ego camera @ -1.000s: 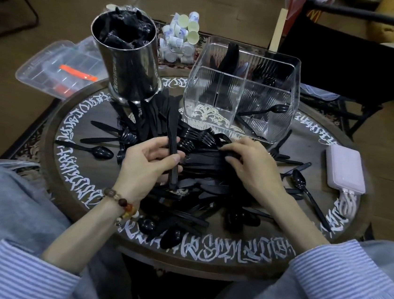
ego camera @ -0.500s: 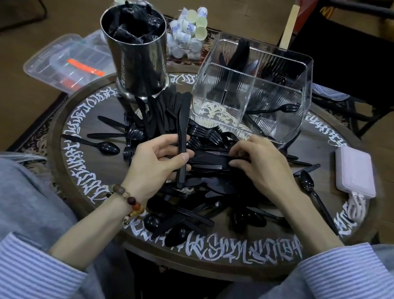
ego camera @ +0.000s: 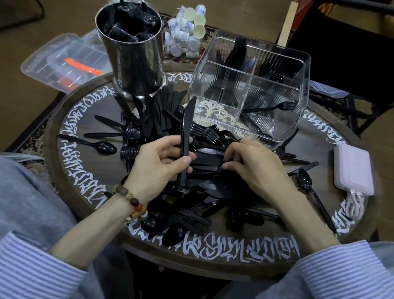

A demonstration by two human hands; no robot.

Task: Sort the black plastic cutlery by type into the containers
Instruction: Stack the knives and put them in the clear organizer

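A heap of black plastic cutlery (ego camera: 193,198) covers the middle of the round table (ego camera: 79,160). My left hand (ego camera: 160,164) grips a black knife (ego camera: 187,123) upright, its blade pointing away from me, between thumb and fingers. My right hand (ego camera: 255,166) is curled over the heap and pinches a flat knife handle (ego camera: 209,160) lying across it. At the back right stands a clear divided container (ego camera: 305,70) holding a few knives, forks and a spoon. A steel cylinder (ego camera: 136,66) at the back left is full of black plastic.
A pink power bank (ego camera: 353,169) with a white cable lies at the table's right edge. Loose spoons (ego camera: 103,147) lie left and right of the heap. A clear plastic box (ego camera: 63,65) and small cups (ego camera: 187,32) sit on the floor behind. A black chair stands at back right.
My left hand has kept its hold on the upright knife. My right hand has shifted slightly over the heap and closed its fingers on a handle. The camera has tilted a little.
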